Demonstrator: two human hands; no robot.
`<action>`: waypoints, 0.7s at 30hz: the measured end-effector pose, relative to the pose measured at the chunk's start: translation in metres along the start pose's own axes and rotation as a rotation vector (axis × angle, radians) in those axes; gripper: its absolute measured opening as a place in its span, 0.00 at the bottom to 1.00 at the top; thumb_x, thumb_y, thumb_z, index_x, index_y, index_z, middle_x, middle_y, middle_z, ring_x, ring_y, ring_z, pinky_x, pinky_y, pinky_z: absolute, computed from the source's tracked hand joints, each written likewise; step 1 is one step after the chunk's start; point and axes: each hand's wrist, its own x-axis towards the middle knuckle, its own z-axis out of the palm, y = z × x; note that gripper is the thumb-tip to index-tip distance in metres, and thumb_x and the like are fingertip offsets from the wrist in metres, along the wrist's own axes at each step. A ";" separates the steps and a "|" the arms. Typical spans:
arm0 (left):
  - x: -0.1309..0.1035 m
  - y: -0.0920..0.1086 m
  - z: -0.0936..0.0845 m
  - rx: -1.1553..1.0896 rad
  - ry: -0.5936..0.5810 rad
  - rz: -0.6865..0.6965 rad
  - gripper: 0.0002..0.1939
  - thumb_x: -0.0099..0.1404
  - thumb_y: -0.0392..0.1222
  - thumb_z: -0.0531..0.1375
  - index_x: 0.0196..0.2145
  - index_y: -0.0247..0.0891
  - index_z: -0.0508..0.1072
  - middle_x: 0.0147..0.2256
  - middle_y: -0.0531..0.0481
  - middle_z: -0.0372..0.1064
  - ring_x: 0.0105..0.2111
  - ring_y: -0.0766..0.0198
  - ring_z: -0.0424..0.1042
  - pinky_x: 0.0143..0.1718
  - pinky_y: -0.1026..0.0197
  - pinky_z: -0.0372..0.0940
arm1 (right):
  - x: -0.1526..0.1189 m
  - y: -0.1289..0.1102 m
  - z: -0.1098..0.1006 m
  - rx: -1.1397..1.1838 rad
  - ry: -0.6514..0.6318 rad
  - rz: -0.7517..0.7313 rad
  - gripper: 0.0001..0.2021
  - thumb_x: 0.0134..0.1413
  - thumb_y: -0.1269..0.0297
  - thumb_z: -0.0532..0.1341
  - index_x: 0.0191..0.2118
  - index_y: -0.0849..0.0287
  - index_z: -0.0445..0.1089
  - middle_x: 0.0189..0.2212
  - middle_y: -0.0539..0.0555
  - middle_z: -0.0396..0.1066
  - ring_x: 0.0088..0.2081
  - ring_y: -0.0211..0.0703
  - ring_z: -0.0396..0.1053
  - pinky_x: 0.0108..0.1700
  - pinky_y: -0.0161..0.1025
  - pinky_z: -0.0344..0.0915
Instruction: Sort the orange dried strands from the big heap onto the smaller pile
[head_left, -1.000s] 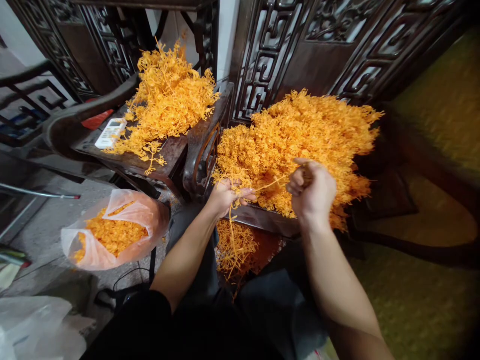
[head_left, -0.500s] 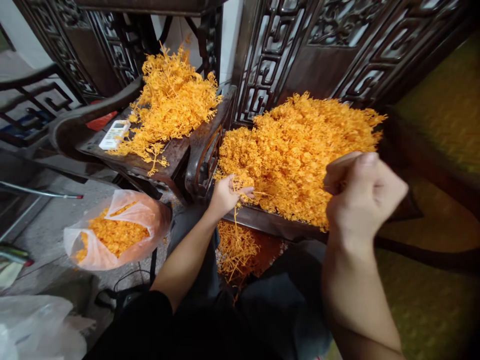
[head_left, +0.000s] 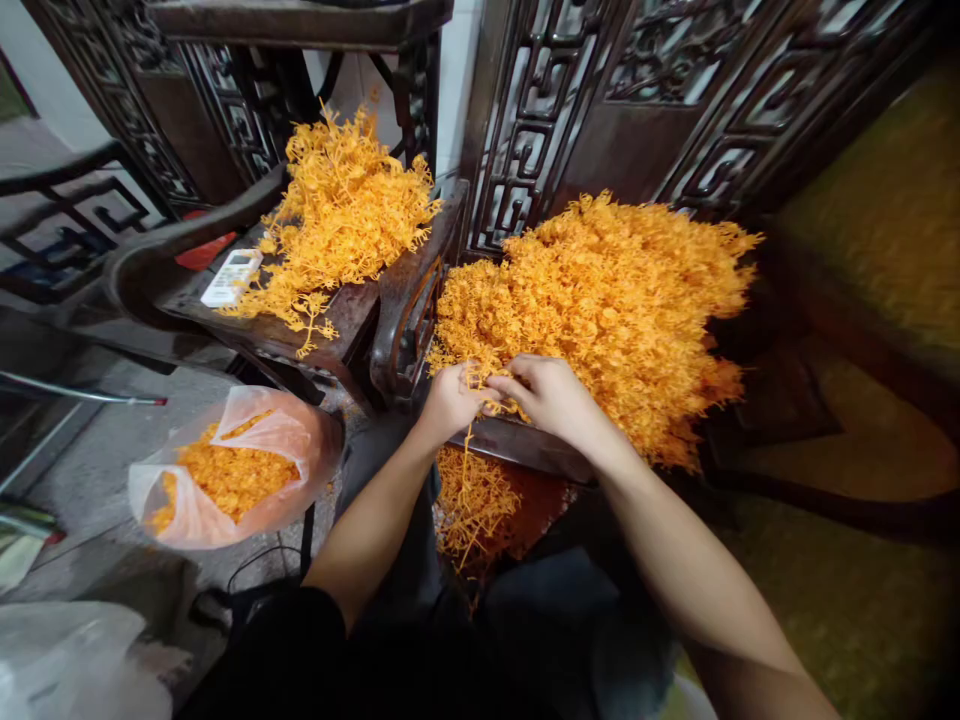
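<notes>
A white remote control lay on the dark wooden side table, beside a smaller heap of orange sprigs. On the concrete floor stood a clear plastic bag of orange bits. Carved wooden panels rose behind.

Only one camera is giving a view here. It is sitting on the person's head and is looking forward and steeply down, along both forearms. It is standing close to the left hand and the right hand, which are filling the middle of the picture. Farther away it is showing the carved wooden chairs at the top and the floor at the left. The wide lens is bending the edges.
</notes>
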 end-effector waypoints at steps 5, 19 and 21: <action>0.001 0.009 0.000 -0.014 -0.267 -0.230 0.21 0.53 0.49 0.75 0.33 0.32 0.74 0.28 0.42 0.79 0.20 0.64 0.76 0.19 0.67 0.64 | 0.011 0.014 -0.012 -0.065 0.084 -0.074 0.19 0.69 0.58 0.56 0.24 0.57 0.61 0.25 0.53 0.65 0.28 0.42 0.63 0.35 0.40 0.57; 0.005 0.007 -0.001 -0.173 -0.348 -0.200 0.24 0.57 0.58 0.71 0.34 0.33 0.75 0.33 0.38 0.81 0.20 0.66 0.75 0.14 0.69 0.56 | 0.017 0.048 -0.051 0.831 0.465 0.233 0.18 0.54 0.49 0.70 0.43 0.57 0.76 0.32 0.52 0.73 0.24 0.33 0.63 0.24 0.34 0.60; 0.004 0.005 -0.001 -0.131 -0.358 -0.187 0.25 0.57 0.60 0.70 0.34 0.32 0.75 0.33 0.37 0.81 0.19 0.65 0.74 0.13 0.69 0.54 | 0.019 0.036 -0.041 0.914 0.435 0.200 0.19 0.54 0.51 0.70 0.49 0.53 0.75 0.27 0.47 0.68 0.22 0.33 0.57 0.23 0.34 0.56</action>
